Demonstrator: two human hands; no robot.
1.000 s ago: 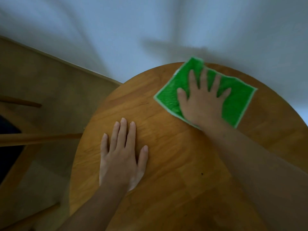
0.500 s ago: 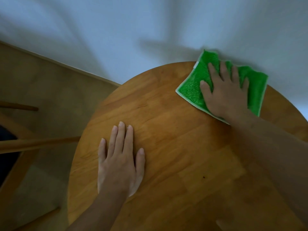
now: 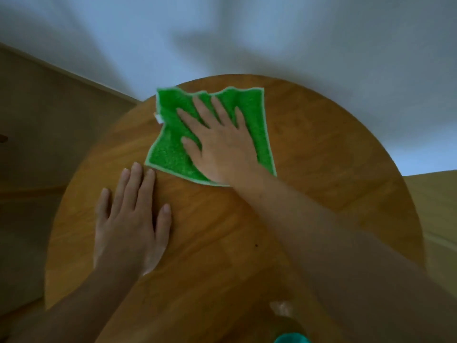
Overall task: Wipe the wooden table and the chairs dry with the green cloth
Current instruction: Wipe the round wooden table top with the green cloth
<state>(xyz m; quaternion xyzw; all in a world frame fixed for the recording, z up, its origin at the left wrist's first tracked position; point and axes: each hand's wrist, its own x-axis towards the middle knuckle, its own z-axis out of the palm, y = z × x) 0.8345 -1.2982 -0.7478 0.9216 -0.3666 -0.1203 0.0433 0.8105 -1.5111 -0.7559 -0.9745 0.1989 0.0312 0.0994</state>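
Head view: mid-wipe of the wooden table (image 3: 309, 169), chairs not yet reached. Right hand (image 3: 222, 142) pressed flat on the green cloth (image 3: 168, 154), fingers splayed, forearm slanting across the tabletop. Cloth spread on the table's far-left part, just short of its rim. Left hand (image 3: 131, 219) flat on bare wood just beside the cloth's near corner, fingers close together, bracing. Next, probably: sliding the cloth over unwiped wood, keeping pressure even.
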